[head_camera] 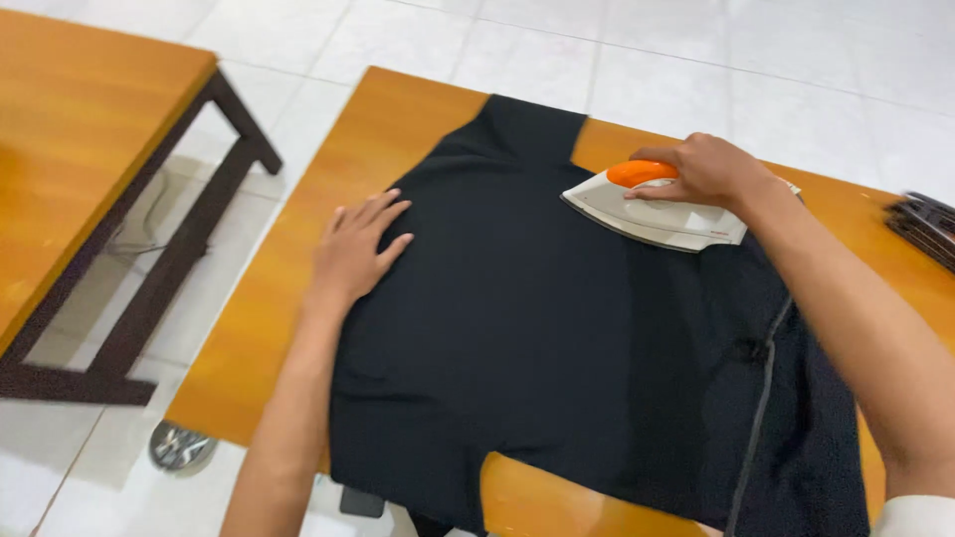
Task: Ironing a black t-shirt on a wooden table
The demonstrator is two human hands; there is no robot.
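A black garment (537,318) lies spread flat over an orange-brown wooden table (288,278). My left hand (356,247) rests flat on the garment's left edge, fingers apart, pressing the cloth down. My right hand (702,169) grips the orange handle of a white electric iron (652,211), which sits on the garment's upper right part with its tip pointing left. The iron's dark cord (758,408) runs down over the cloth along my right forearm.
A second wooden table with a dark frame (90,129) stands to the left, over a white tiled floor (696,50). A dark stack of items (925,227) sits at the right table edge. A round metal floor drain (182,447) lies below the table's near-left corner.
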